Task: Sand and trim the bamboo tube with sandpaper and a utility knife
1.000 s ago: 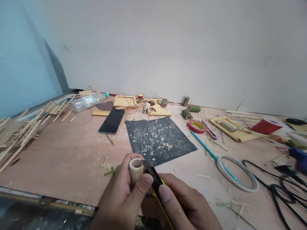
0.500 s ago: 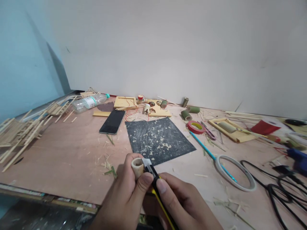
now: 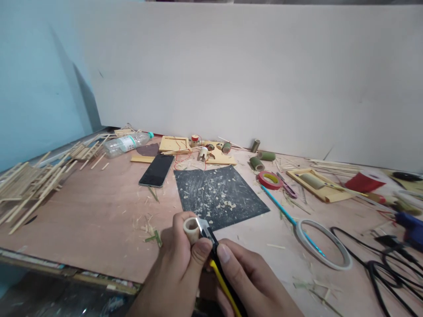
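My left hand (image 3: pixel 176 268) is closed around a short pale bamboo ring (image 3: pixel 191 228), its hollow end facing up, thumb pressed near the knife. My right hand (image 3: pixel 246 281) grips a yellow and black utility knife (image 3: pixel 216 259), whose blade tip rests against the ring's rim. Both hands hover over the near edge of the plywood table (image 3: pixel 92 211), just in front of a black cutting mat (image 3: pixel 218 193) strewn with shavings.
A phone (image 3: pixel 156 170), a plastic bottle (image 3: pixel 127 142), bamboo sticks (image 3: pixel 29 185) at left, green bamboo pieces (image 3: pixel 257 163), red tape (image 3: pixel 270 179), a blue pen (image 3: pixel 279 205), a white tape ring (image 3: pixel 324 244), black cables (image 3: pixel 393 264) and a wooden tray (image 3: pixel 319 182) lie around.
The view has tilted upward a little, so the table sits lower in frame. My hands keep the same grip, with the ring and the knife shifted slightly right.
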Demonstrator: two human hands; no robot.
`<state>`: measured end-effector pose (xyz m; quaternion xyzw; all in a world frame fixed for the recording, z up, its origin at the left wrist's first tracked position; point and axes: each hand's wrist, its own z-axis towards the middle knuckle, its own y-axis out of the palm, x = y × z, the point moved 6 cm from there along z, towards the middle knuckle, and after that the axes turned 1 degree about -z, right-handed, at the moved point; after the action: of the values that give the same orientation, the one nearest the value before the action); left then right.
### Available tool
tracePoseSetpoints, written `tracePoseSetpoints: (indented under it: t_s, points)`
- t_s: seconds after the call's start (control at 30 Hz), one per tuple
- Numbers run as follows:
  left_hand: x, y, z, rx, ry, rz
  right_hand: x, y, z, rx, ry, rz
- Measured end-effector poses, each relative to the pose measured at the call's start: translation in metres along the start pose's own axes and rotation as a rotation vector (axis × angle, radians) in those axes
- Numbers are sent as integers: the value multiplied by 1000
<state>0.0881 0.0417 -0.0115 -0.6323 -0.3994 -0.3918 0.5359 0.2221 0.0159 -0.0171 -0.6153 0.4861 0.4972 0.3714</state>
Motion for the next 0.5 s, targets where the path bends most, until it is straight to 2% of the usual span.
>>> tracePoseSetpoints:
  t_s: [0.23, 0.5]
  points:
    - [-1, 0, -3, -3, 32, 23, -1, -1, -1, -9, -27, -9]
    - [0, 3, -7, 82, 54, 91, 1, -4, -3, 47, 40, 91]
